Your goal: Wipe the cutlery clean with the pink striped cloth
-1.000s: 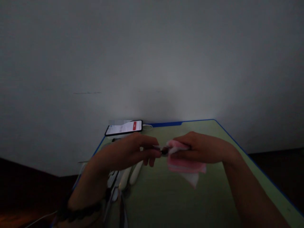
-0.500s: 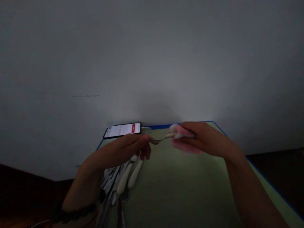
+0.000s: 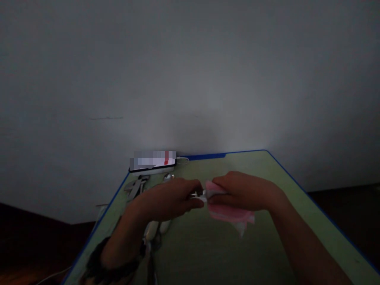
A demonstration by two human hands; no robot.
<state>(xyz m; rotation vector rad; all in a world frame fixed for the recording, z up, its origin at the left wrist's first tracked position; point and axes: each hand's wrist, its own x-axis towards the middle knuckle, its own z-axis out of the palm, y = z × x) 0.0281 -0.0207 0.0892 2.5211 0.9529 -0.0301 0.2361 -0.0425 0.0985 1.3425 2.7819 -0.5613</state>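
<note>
My right hand (image 3: 246, 191) is closed on a pink and white cloth (image 3: 230, 213), whose loose corner hangs below the fingers. A light-coloured, slim piece of cutlery (image 3: 202, 196) sticks out of the cloth to the left. Thumb and fingers of my left hand (image 3: 173, 198) close around its other end; its head is mostly covered, so its exact kind does not show. Beneath my left hand and forearm lie more pieces of cutlery, with cream handles (image 3: 151, 230) showing and a shiny spoon bowl (image 3: 168, 177) beyond the knuckles.
A phone (image 3: 154, 165) with a white cable (image 3: 184, 159) rests at the table's back left, near the grey wall (image 3: 196, 79). Metal utensils (image 3: 138, 187) lie in front of it. The green table (image 3: 225, 253) has a blue edge.
Both hands have come lower and nearer the body, and the cutlery and cloth with them. My left fingers now wrap further over the cutlery's end. More of the cloth hangs down.
</note>
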